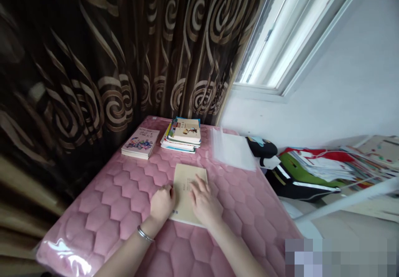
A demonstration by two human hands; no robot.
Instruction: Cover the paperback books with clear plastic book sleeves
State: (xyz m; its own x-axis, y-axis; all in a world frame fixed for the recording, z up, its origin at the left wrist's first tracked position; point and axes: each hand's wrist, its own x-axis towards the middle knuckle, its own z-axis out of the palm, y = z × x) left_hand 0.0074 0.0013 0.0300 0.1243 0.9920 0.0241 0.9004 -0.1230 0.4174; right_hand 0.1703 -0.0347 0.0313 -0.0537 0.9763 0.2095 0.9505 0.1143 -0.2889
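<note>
Fig. We see the L hand [161, 202] at the left edge of a cream booklet [184, 194], its fingers [167, 193] curled; we can't tell if they've hold of the edge. The R hand [204, 204] lies on the booklet, fingers [197, 183] spread flat, gripping nothing, prob. pressing to keep it steady. Booklet lies flat on a pink quilted mat [102, 223] w/ a glossy plastic cover, likely for a smooth, even base. Beyond it: a picture book [140, 142], a book stack [182, 134], a clear plastic sleeve [232, 149]. Bg: swirl-patterned curtain [93, 52], window [289, 31], paper pile [321, 164].
</note>
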